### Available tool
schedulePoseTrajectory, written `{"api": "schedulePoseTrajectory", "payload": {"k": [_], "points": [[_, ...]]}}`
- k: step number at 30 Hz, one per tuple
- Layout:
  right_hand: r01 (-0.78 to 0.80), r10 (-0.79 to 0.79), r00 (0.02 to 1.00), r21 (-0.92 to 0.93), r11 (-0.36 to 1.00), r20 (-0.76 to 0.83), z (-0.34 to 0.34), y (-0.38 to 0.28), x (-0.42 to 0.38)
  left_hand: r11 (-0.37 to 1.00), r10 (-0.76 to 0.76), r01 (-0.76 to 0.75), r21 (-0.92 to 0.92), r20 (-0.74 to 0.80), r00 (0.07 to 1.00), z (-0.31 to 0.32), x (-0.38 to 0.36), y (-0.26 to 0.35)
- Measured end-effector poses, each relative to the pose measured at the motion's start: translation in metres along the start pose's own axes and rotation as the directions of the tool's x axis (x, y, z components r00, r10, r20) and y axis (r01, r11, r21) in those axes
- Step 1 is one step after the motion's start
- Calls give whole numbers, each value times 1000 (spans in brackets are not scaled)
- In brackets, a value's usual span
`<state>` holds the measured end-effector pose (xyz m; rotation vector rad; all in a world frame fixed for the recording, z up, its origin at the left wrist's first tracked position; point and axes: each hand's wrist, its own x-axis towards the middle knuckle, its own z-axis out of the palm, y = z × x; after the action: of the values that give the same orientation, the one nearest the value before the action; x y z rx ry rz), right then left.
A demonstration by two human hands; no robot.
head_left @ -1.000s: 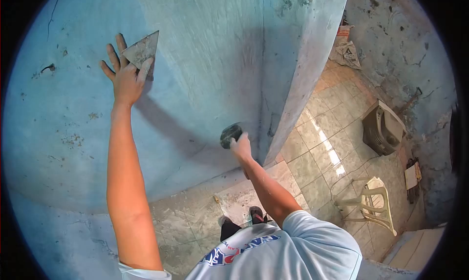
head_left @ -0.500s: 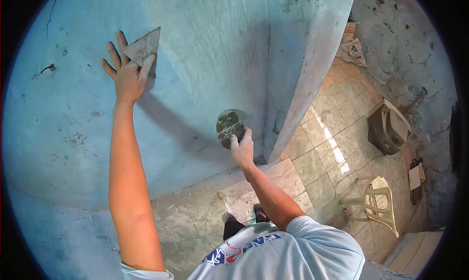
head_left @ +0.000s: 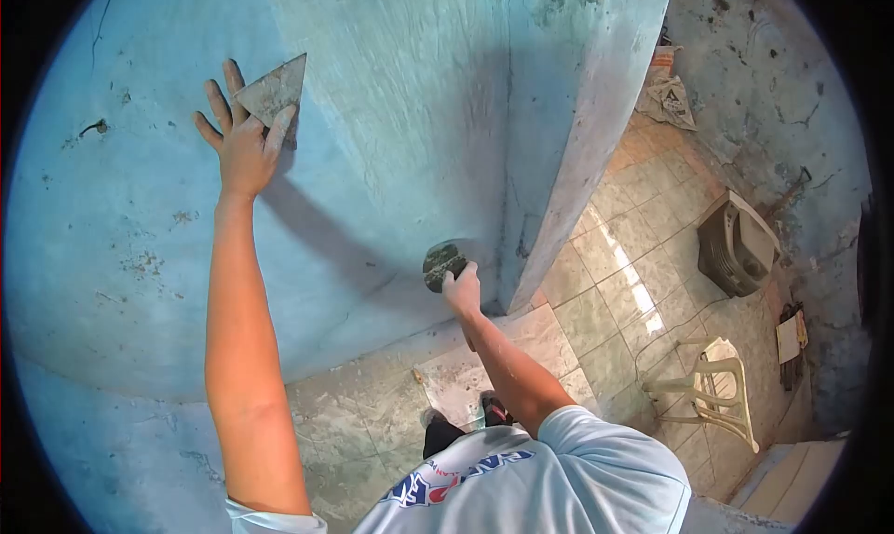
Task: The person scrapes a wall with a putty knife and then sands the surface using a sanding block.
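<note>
On the blue wall [head_left: 140, 199], at the upper left, my left hand [head_left: 246, 148] holds a triangular metal scraper blade [head_left: 277, 89] between thumb and palm, with its other fingers spread against the wall. Lower down, near the wall's inner corner, my right hand [head_left: 462, 289] grips a round dark disc [head_left: 443, 265] with pale smears on its face. The disc is tilted and close to the wall; whether it touches the surface I cannot tell. A paler, streaked patch [head_left: 372, 96] runs down the wall between my hands.
A wall edge [head_left: 596, 134] juts out right of my right hand. Beyond it, on the tiled floor [head_left: 596, 348], are an old television [head_left: 736, 245], a plastic chair [head_left: 717, 385] and some sacks [head_left: 667, 101]. My feet [head_left: 494, 408] are below.
My right hand has shifted very slightly, and the disc has moved a little down and right, now looking smaller and more tilted. My left hand and the blade stay in place.
</note>
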<state>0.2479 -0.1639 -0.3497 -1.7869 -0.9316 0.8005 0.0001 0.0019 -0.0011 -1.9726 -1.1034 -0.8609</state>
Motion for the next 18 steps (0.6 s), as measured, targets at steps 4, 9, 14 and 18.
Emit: {"api": "schedulePoseTrajectory", "payload": {"k": [4, 9, 14, 18], "points": [[156, -157, 988, 167, 973, -11, -16, -40, -14, 1000, 5, -5, -6, -16, 1000, 1, 2, 1], [24, -23, 999, 21, 999, -41, -5, -12, -12, 1000, 11, -11, -7, -17, 1000, -1, -2, 2], [101, -104, 994, 108, 989, 20, -18, -48, -11, 1000, 22, -22, 18, -14, 1000, 2, -1, -3], [140, -133, 989, 148, 979, -58, -20, -33, -19, 1000, 10, -11, -27, -13, 1000, -2, 1, 2]]}}
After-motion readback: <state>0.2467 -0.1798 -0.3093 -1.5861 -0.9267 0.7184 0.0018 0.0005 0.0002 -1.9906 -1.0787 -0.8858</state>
